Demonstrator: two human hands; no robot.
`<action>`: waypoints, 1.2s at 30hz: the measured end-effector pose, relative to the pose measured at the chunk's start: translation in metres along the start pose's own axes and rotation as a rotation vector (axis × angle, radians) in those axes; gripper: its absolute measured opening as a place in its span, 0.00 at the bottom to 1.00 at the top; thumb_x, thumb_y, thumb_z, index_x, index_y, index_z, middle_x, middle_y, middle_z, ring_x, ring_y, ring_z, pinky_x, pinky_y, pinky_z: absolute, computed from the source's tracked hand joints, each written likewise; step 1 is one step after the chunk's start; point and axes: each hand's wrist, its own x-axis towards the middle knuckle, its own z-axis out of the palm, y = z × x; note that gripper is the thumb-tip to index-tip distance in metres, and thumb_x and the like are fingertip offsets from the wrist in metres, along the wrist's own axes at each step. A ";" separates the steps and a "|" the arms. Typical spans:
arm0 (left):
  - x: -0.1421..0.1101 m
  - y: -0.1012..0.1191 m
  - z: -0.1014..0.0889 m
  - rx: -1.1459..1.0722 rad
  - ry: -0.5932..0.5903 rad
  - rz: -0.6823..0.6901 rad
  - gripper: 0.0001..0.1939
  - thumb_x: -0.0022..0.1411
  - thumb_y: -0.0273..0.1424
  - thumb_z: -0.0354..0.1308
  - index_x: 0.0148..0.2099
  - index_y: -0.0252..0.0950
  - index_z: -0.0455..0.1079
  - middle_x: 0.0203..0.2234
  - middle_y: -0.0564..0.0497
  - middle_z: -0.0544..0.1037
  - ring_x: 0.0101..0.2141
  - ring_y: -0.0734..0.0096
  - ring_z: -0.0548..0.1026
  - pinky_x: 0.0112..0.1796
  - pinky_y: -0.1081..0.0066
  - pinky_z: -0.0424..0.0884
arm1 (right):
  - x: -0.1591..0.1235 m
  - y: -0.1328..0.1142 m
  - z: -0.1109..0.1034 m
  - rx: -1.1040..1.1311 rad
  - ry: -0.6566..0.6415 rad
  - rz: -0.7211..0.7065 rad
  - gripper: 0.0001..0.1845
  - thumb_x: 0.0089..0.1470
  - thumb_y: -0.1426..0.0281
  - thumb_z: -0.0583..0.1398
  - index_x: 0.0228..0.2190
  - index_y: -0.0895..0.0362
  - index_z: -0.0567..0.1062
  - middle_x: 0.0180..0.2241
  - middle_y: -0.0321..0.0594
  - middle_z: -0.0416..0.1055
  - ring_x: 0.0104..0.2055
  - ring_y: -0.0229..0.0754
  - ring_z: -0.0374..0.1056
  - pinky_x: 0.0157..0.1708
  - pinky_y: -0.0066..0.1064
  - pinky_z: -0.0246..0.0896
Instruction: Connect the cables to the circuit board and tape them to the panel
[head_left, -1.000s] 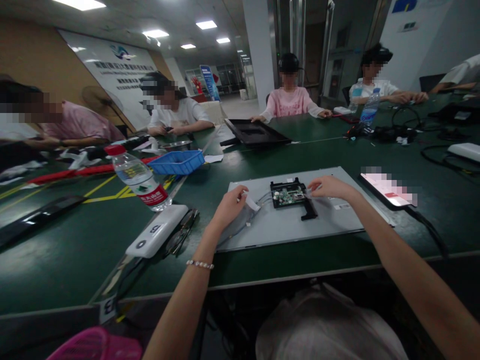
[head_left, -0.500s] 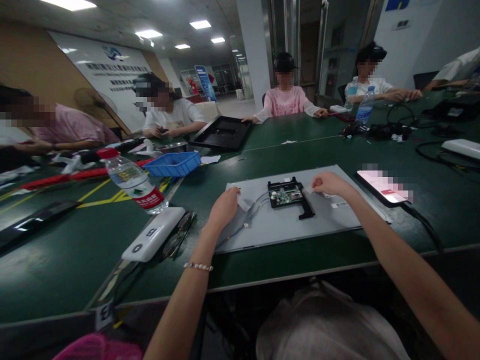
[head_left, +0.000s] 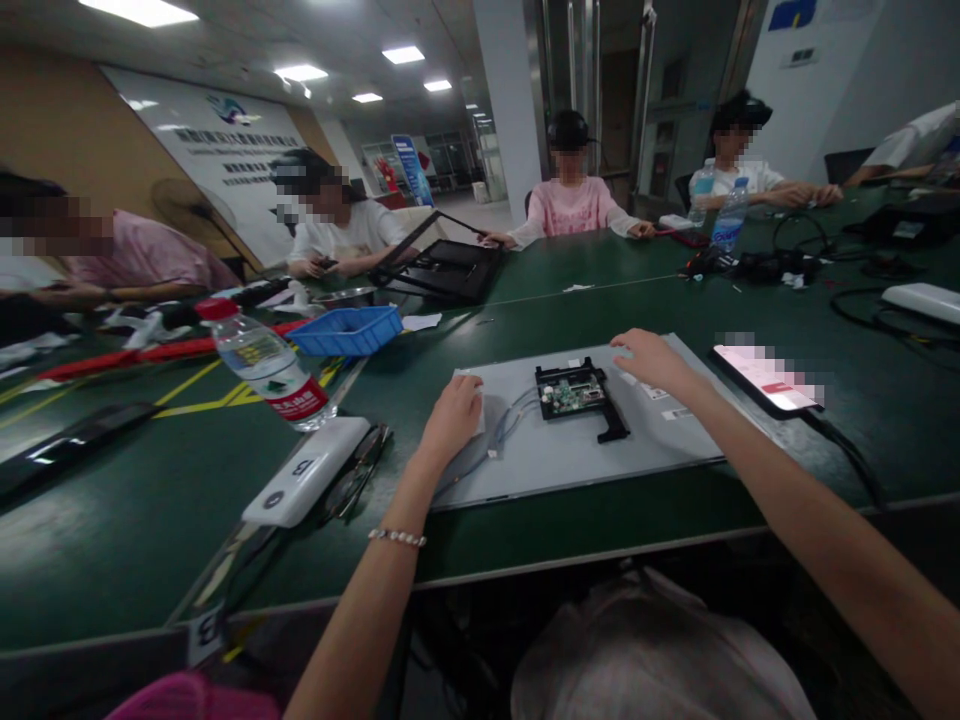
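Two bare forearms (head_left: 364,605): reach in from the bottom of the view, the left one wearing a beaded bracelet (head_left: 397,538).
Pink basket (head_left: 196,697): low at the bottom left, partly cut off.
Green table (head_left: 600,515): its near edge runs beneath both forearms.
Grey panel (head_left: 525,470): flat on the table in front of the person, between the two hands.
Left hand (head_left: 450,420): at the panel's left edge, fingers curled; a white piece (head_left: 480,418) shows just beside the fingers, but I cannot tell if it is gripped.
Right hand (head_left: 654,362): over the far right part of the panel, fingers loosely bent and parted; whether they touch the panel I cannot tell.
Circuit board (head_left: 574,397): in a black bracket (head_left: 616,420) on the middle of the panel, with thin cables (head_left: 506,425) to its left.
Power bank (head_left: 307,472): white, left of the panel, glasses (head_left: 356,475) beside it and a red-capped bottle (head_left: 277,375) just behind.
Phone (head_left: 769,378): screen lit, near the panel's right edge.
Blue tray (head_left: 367,335): beyond the bottle.
Black casing (head_left: 450,270): at the far side, by the hand of a co-worker in pink (head_left: 574,205).
Wall sign (head_left: 232,135): in the left background.
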 end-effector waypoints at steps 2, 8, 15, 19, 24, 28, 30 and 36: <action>0.000 0.000 0.000 0.006 0.046 -0.013 0.14 0.63 0.27 0.46 0.51 0.35 0.62 0.47 0.44 0.67 0.47 0.62 0.68 0.51 0.61 0.64 | 0.009 -0.013 0.003 0.012 -0.014 -0.160 0.19 0.56 0.69 0.56 0.49 0.63 0.72 0.49 0.53 0.70 0.51 0.50 0.66 0.52 0.39 0.58; -0.001 0.003 -0.004 0.014 0.051 0.006 0.15 0.63 0.27 0.48 0.52 0.36 0.63 0.48 0.44 0.67 0.51 0.61 0.66 0.53 0.60 0.62 | 0.036 -0.033 0.022 -0.009 -0.132 -0.304 0.14 0.56 0.71 0.57 0.43 0.59 0.77 0.44 0.47 0.75 0.48 0.47 0.69 0.48 0.34 0.60; -0.003 0.001 -0.002 0.036 -0.033 0.042 0.15 0.64 0.29 0.47 0.53 0.36 0.63 0.48 0.44 0.67 0.50 0.61 0.67 0.52 0.59 0.63 | 0.042 -0.030 0.025 -0.049 -0.084 -0.204 0.13 0.55 0.74 0.56 0.38 0.55 0.79 0.41 0.42 0.76 0.44 0.43 0.70 0.43 0.29 0.62; -0.003 0.002 -0.003 0.055 -0.015 0.028 0.16 0.64 0.29 0.48 0.53 0.37 0.63 0.49 0.44 0.67 0.50 0.60 0.67 0.52 0.59 0.64 | 0.039 -0.015 0.016 -0.065 -0.006 -0.141 0.14 0.56 0.73 0.55 0.39 0.56 0.79 0.43 0.43 0.75 0.46 0.45 0.69 0.45 0.31 0.61; -0.002 0.004 -0.004 0.076 0.004 0.019 0.16 0.63 0.29 0.49 0.53 0.37 0.63 0.49 0.44 0.67 0.50 0.59 0.66 0.52 0.58 0.63 | 0.027 0.008 0.015 -0.079 -0.087 -0.100 0.15 0.56 0.74 0.54 0.39 0.57 0.79 0.43 0.46 0.76 0.46 0.47 0.70 0.46 0.33 0.61; 0.000 0.005 -0.007 0.075 0.025 0.007 0.15 0.63 0.29 0.49 0.53 0.37 0.64 0.49 0.44 0.67 0.51 0.59 0.66 0.52 0.58 0.63 | 0.022 0.019 0.021 0.051 -0.072 -0.076 0.16 0.56 0.74 0.53 0.42 0.58 0.78 0.45 0.45 0.75 0.48 0.45 0.69 0.49 0.31 0.59; 0.001 0.007 -0.013 0.061 0.044 0.006 0.16 0.64 0.30 0.49 0.53 0.37 0.63 0.49 0.44 0.67 0.51 0.59 0.66 0.52 0.58 0.63 | 0.020 0.021 0.024 0.109 0.005 -0.077 0.16 0.56 0.74 0.53 0.42 0.59 0.77 0.45 0.45 0.75 0.48 0.45 0.68 0.50 0.32 0.58; 0.013 0.034 -0.032 -0.026 -0.044 0.016 0.20 0.64 0.35 0.48 0.57 0.37 0.59 0.52 0.44 0.66 0.53 0.58 0.65 0.54 0.57 0.61 | 0.021 0.019 0.043 0.216 0.207 -0.104 0.16 0.56 0.76 0.51 0.42 0.60 0.75 0.44 0.45 0.73 0.48 0.44 0.67 0.51 0.35 0.58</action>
